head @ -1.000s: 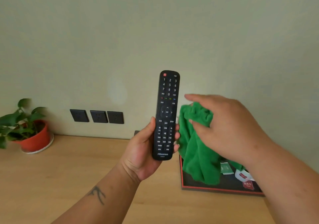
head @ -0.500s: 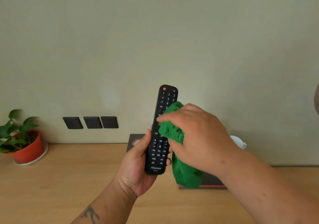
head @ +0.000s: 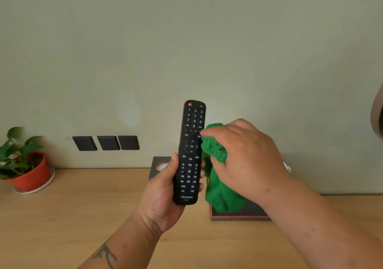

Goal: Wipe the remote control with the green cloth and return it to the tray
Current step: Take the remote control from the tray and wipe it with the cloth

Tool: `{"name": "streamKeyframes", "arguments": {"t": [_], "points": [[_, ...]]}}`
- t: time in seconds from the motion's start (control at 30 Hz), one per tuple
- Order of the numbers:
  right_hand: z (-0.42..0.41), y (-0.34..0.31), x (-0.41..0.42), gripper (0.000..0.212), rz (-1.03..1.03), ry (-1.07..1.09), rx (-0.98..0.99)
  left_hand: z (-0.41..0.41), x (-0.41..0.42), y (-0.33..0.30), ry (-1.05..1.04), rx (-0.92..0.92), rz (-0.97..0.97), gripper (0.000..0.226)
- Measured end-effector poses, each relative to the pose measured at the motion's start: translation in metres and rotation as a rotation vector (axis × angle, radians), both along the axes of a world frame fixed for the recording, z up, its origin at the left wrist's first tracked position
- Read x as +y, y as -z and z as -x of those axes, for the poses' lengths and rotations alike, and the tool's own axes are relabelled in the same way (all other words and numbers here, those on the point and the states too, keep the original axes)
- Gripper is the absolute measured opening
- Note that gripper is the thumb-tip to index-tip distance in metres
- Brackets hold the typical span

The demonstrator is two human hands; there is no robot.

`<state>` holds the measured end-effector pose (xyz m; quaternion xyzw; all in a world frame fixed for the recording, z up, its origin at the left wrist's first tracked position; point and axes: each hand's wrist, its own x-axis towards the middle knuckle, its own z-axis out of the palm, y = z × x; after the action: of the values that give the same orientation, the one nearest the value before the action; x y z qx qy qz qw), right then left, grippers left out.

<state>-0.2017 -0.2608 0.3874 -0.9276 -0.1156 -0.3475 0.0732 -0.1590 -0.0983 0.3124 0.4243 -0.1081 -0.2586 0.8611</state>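
Left hand (head: 165,194) wrapped around black remote control (head: 191,150), held upright over wooden table (head: 72,217). At 3 o'clock, right hand (head: 246,158) bunching green cloth (head: 219,177) against remote's edge, above tray (head: 238,215).

The black remote (head: 190,152) stands upright above the desk, buttons facing the camera. The bunched green cloth (head: 217,171) touches its right edge, hanging over the dark, red-rimmed tray (head: 238,217).

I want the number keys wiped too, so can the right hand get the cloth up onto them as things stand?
Probably yes. The right hand holds the cloth against the remote just below the number keys, which face the camera uncovered. The left hand grips only the lower part, so nothing seems to block the way up.
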Motion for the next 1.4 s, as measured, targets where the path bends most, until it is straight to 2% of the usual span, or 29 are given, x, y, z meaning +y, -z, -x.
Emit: {"name": "streamKeyframes", "arguments": {"t": [0.3, 0.5, 0.6, 0.7, 0.83, 0.93, 1.03, 1.17, 1.27, 1.4], "points": [[0.008, 0.023, 0.007, 0.068, 0.008, -0.059, 0.068, -0.001, -0.013, -0.013, -0.079, 0.066, -0.019, 0.043], [0.022, 0.03, -0.003, 0.059, -0.019, -0.152, 0.073, -0.006, -0.016, -0.017, -0.044, 0.092, 0.009, 0.046], [0.029, 0.033, -0.011, 0.055, -0.021, -0.21, 0.15, -0.011, -0.015, -0.018, -0.004, 0.098, 0.002, 0.05], [0.032, 0.028, -0.019, 0.052, -0.112, -0.224, 0.25, -0.015, -0.014, -0.019, -0.007, 0.127, 0.012, 0.055], [0.022, 0.016, -0.013, 0.05, -0.198, -0.162, 0.137, -0.018, -0.017, -0.019, 0.019, 0.149, 0.04, 0.055], [0.017, 0.023, 0.005, 0.051, -0.101, -0.199, 0.122, -0.021, -0.02, -0.02, 0.029, 0.205, 0.071, 0.057], [0.021, 0.042, 0.006, 0.049, 0.058, -0.326, 0.143, -0.025, -0.019, -0.019, 0.025, 0.266, 0.067, 0.058], [0.024, 0.071, -0.014, 0.053, 0.161, -0.355, 0.266, -0.035, -0.012, -0.007, -0.128, 0.26, 0.022, 0.05], [0.02, 0.084, -0.027, 0.052, 0.026, -0.272, 0.283, -0.047, -0.007, 0.005, -0.205, 0.263, -0.055, 0.05], [0.003, 0.103, -0.013, 0.041, -0.106, -0.275, 0.189, -0.053, -0.013, 0.037, -0.202, 0.351, -0.144, 0.054]]}}
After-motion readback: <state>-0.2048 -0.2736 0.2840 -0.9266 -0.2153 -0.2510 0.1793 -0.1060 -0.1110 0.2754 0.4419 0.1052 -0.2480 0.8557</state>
